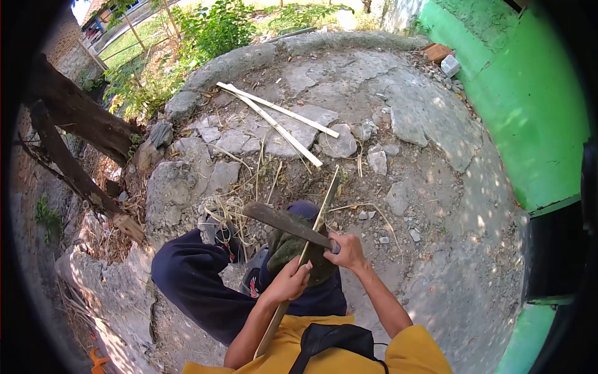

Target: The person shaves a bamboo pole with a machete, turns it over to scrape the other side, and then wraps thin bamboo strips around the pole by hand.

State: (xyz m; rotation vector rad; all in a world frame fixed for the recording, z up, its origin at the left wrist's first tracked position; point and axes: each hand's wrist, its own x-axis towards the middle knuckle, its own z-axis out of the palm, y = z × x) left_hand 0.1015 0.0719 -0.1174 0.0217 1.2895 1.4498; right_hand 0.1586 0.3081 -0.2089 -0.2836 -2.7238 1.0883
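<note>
L hand (288, 285) is closed round a wood strip (323, 209), held over a dark green cloth (285, 250) at the knee; long axis runs fwd, tilted R. Strip's near end is hard to make out by the shirt (293, 340). Knife (277, 219) is crossed w/ it, blade pointing L, handle gripped and mostly hidden by R hand (347, 252).

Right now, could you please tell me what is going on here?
A seated person is working on a long wooden strip with a machete. The left hand grips the strip, and the right hand holds the machete by its handle, its blade crossing the strip above a dark green cloth. Two pale strips lie crossed on the broken concrete ahead.
</note>
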